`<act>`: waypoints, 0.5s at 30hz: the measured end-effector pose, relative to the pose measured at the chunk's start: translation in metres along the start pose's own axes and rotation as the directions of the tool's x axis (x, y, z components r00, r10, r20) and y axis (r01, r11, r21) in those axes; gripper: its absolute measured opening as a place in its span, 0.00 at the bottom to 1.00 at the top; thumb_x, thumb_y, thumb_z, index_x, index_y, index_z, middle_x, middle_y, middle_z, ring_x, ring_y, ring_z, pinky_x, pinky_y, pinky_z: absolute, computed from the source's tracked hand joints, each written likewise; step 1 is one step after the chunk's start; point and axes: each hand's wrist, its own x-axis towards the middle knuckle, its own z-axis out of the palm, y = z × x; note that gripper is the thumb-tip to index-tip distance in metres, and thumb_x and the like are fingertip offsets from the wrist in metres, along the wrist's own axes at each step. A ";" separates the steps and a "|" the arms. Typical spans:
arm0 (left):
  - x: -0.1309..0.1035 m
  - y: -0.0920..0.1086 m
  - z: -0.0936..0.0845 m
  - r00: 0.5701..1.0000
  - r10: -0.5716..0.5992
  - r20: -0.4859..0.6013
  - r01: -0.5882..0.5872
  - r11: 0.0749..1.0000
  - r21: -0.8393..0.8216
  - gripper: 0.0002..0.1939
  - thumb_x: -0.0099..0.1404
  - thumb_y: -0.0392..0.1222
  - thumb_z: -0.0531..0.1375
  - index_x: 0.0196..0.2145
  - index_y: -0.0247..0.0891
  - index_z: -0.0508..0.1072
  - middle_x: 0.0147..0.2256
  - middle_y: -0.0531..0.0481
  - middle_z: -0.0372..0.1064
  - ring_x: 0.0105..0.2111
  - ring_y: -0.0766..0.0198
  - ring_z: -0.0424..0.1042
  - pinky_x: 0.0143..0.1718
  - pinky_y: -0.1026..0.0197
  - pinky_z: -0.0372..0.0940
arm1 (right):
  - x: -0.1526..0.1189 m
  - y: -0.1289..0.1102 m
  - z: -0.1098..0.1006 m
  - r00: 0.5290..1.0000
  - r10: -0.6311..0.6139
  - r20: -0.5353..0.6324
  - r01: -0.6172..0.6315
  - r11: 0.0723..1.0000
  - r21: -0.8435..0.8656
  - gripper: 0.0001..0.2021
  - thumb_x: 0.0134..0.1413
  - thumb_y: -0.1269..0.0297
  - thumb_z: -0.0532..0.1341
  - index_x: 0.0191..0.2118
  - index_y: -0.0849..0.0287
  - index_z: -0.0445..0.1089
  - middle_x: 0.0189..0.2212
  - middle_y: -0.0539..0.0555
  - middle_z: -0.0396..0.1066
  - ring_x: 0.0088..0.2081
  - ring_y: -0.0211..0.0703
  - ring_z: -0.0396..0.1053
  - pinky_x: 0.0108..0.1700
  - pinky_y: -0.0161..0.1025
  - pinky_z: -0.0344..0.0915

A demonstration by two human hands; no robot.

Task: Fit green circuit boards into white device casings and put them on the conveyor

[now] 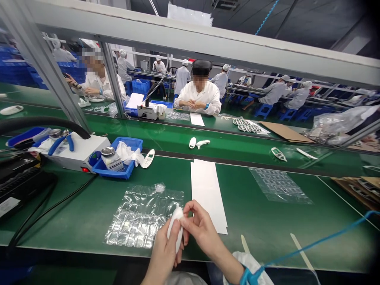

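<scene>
A white, elongated plastic casing (177, 221) stands nearly upright in my left hand (165, 246), whose thumb lies along its front and whose fingers wrap behind. My right hand (202, 228) is closed at the upper right edge of the same casing, thumb and index finger pinched against it. Whether a small part sits between those fingertips is hidden. Beneath and to the left of the hands lies a clear plastic sheet with square pockets (133, 221). White paper sheets (208, 190) lie just beyond my right hand.
A blue tray (118, 176) holds a jar (112, 158) and white wipes (129, 152). A white box (78, 152) with a thick black hose stands left. More casings (192, 142) lie on the green strip. A blue coiled cord (320, 239) runs from my right wrist. A person (198, 95) sits opposite.
</scene>
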 end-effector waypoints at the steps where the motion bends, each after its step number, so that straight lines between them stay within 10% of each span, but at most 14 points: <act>1: 0.000 0.000 -0.003 1.000 0.009 0.000 -0.009 1.000 0.003 0.25 0.63 0.64 0.50 0.26 0.38 0.65 0.14 0.58 0.57 0.09 0.73 0.54 0.10 0.70 0.46 | -0.001 -0.004 0.001 0.999 -0.042 0.001 0.042 0.997 -0.062 0.14 0.55 0.52 0.62 0.39 0.54 0.61 0.37 0.51 0.66 0.20 0.30 0.63 0.21 0.32 0.63; 4: -0.004 0.003 -0.010 0.998 0.003 0.061 -0.005 1.000 0.031 0.24 0.64 0.63 0.50 0.27 0.39 0.66 0.15 0.57 0.59 0.11 0.72 0.54 0.12 0.69 0.48 | -0.003 -0.021 0.001 0.984 -0.109 0.141 0.147 0.944 -0.295 0.11 0.58 0.57 0.60 0.45 0.54 0.69 0.50 0.57 0.62 0.32 0.36 0.66 0.28 0.33 0.67; 7: -0.006 0.013 -0.020 0.992 0.004 0.122 -0.019 0.992 0.125 0.26 0.65 0.63 0.48 0.36 0.39 0.72 0.22 0.50 0.67 0.20 0.65 0.66 0.23 0.64 0.62 | 0.010 -0.035 -0.013 0.956 -0.045 0.291 0.152 0.923 -0.354 0.12 0.57 0.56 0.61 0.44 0.55 0.73 0.42 0.56 0.66 0.33 0.39 0.68 0.26 0.32 0.67; 11: 0.000 0.030 -0.047 0.994 0.062 -0.094 -0.051 0.991 0.120 0.28 0.64 0.63 0.49 0.56 0.49 0.63 0.57 0.45 0.63 0.57 0.49 0.60 0.58 0.47 0.52 | 0.072 -0.044 -0.073 0.986 -0.111 -0.126 0.035 0.870 -0.492 0.24 0.49 0.43 0.62 0.41 0.60 0.73 0.35 0.55 0.70 0.24 0.40 0.70 0.24 0.38 0.71; 15: 0.004 0.040 -0.078 0.985 -0.028 -0.171 0.040 0.997 0.064 0.29 0.63 0.66 0.47 0.55 0.52 0.64 0.58 0.47 0.63 0.59 0.45 0.57 0.61 0.39 0.46 | 0.152 -0.054 -0.150 0.857 -0.245 -0.452 -0.081 0.804 -0.590 0.22 0.61 0.50 0.54 0.52 0.64 0.64 0.42 0.59 0.70 0.35 0.44 0.74 0.36 0.43 0.73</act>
